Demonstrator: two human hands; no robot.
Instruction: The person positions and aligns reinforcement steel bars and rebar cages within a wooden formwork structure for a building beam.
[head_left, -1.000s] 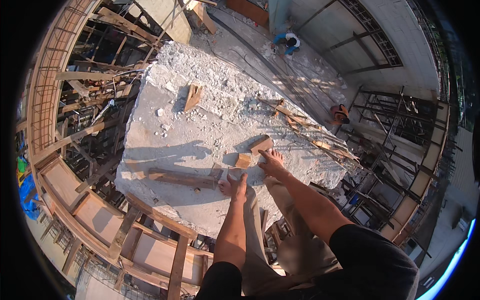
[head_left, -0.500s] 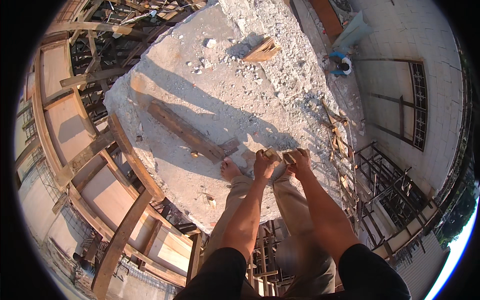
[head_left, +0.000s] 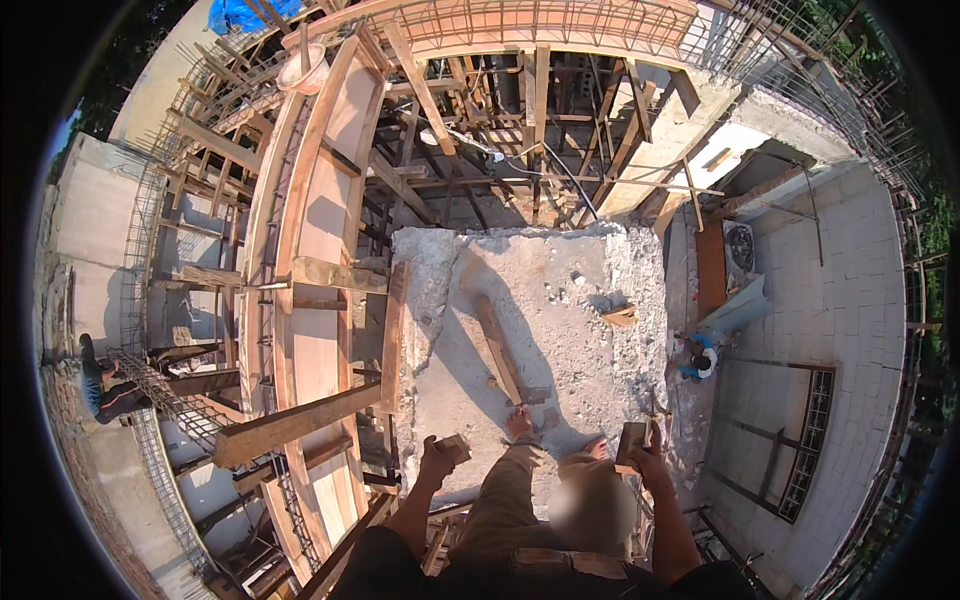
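My left hand (head_left: 435, 463) is closed around a short wood block (head_left: 456, 447), held out beside my left leg. On the other side, my right hand (head_left: 651, 466) grips a second, brown wood block (head_left: 631, 446). The two hands are wide apart, one on each side of my legs. Below them is a rough, broken concrete slab (head_left: 440, 370), where my bare feet rest. A long wooden plank (head_left: 497, 345) lies on it just ahead of my left foot.
Chipped wood (head_left: 620, 316) and rubble lie on the slab's right part. Wooden formwork (head_left: 322, 240) runs along the left, with a thick beam (head_left: 300, 425) jutting beside the slab. Timber props stand beyond the far edge. A person (head_left: 697, 358) is lower right, another (head_left: 98, 385) far left.
My hands have moved from close together in front of my feet to wide apart, each still holding a wood block. My view has lifted and turned, showing more of the structure ahead.
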